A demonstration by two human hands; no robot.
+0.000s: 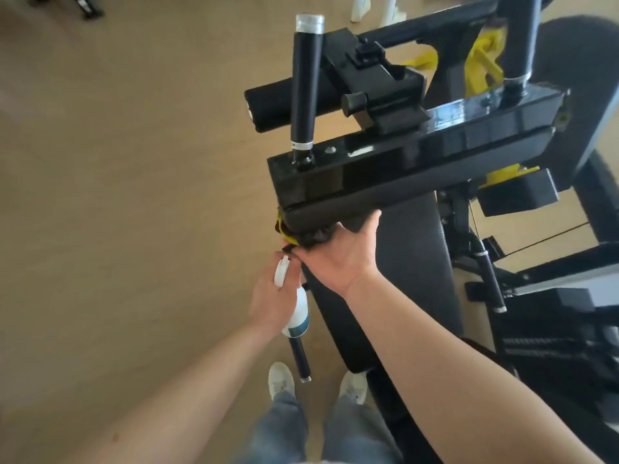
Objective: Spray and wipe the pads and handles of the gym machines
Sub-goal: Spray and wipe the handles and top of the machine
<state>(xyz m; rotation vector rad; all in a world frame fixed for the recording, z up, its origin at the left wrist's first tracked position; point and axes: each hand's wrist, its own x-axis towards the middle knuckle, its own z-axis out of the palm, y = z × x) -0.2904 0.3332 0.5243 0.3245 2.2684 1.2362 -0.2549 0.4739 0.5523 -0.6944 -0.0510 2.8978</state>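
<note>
- Down at the near-left corner of the upper pad (435, 175), our right hand (341, 256) is closed round a dark cloth (315, 237) with a flash of yellow in it, pushing it up against the pad's end.
- Just below it, the left hand (271, 303) has its fingers wrapped round the white spray bottle (296, 313), nozzle up and body hanging toward the floor. It isn't aimed at any surface right now.
- So we read this as the wiping half of the job, with the spraying paused.
- We're working only this 1 corner of the upper pad. The rest of it runs off to the far-right end under the glossy frame bar (402, 152), and the cloth isn't touching that stretch.
- We can't tell from here whether the pad is wet or already clean.
- By our count, plenty looks left to do:
  - the long seat pad (408, 262) beneath our right arm
  - the roller pad (278, 105) at the far left
  - 2 upright handles, the left handle (304, 85) and the right handle (522, 38)
  - the low handle (300, 360) near our shoes
- No cloth or spray is near any of those, so we'd call the task early to midway at best.
</note>
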